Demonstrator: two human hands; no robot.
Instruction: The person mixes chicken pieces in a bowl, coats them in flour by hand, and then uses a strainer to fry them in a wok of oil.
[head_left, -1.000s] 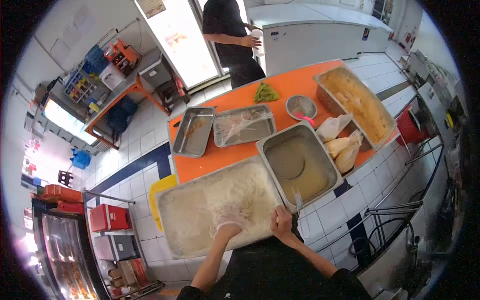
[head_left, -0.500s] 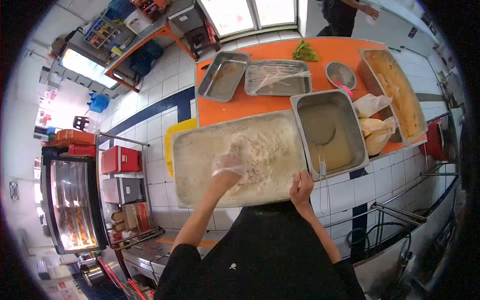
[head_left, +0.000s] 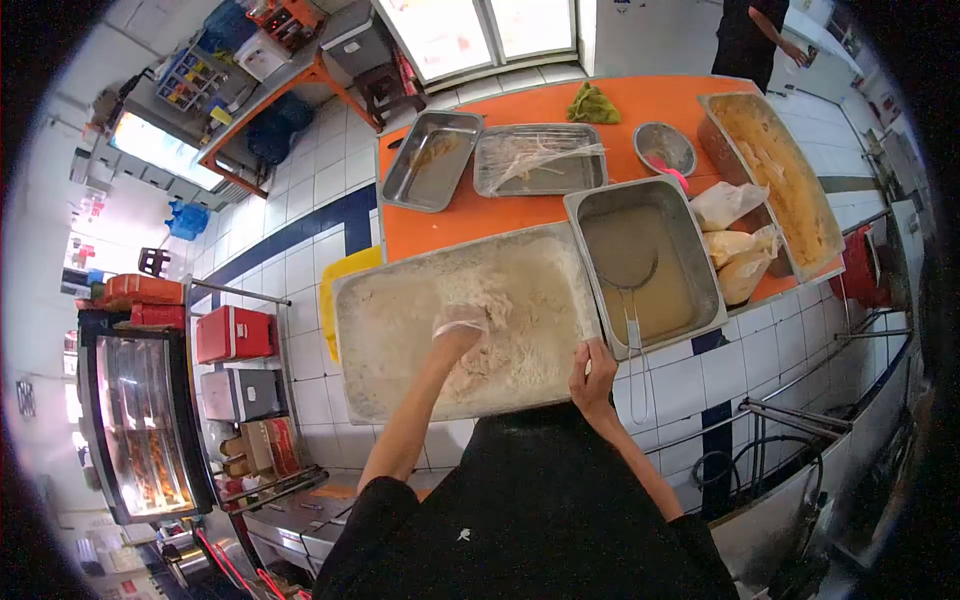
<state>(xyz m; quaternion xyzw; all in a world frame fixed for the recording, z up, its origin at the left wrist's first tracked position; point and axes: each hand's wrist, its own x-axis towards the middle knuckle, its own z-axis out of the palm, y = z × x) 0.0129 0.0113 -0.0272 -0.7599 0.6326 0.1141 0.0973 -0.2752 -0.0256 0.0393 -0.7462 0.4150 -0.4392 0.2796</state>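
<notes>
A large metal tray (head_left: 350,345) of flour lies in front of me, with flour-coated clumps (head_left: 485,360) in its middle. My left hand (head_left: 462,322), in a clear plastic glove, is down in the flour among floury pieces; its fingers are covered and partly blurred. My right hand (head_left: 594,372) is closed around the tray's near right corner. Beside that corner stands a deep metal pan (head_left: 715,300) of cloudy liquid. A wire strainer (head_left: 632,325) rests in it, its handle reaching over the near rim.
On the orange table (head_left: 430,230) are an oblong pan (head_left: 425,185), a plastic-covered tray (head_left: 540,185), a bowl (head_left: 665,150), a green cloth (head_left: 592,103), filled plastic bags (head_left: 728,205) and a long container (head_left: 775,150) of orange-brown contents. A person (head_left: 748,45) stands beyond.
My left hand has shifted within the flour, and the clumps lie differently, more gathered near it. My right hand stays at the tray corner. The person at the back has moved right.
</notes>
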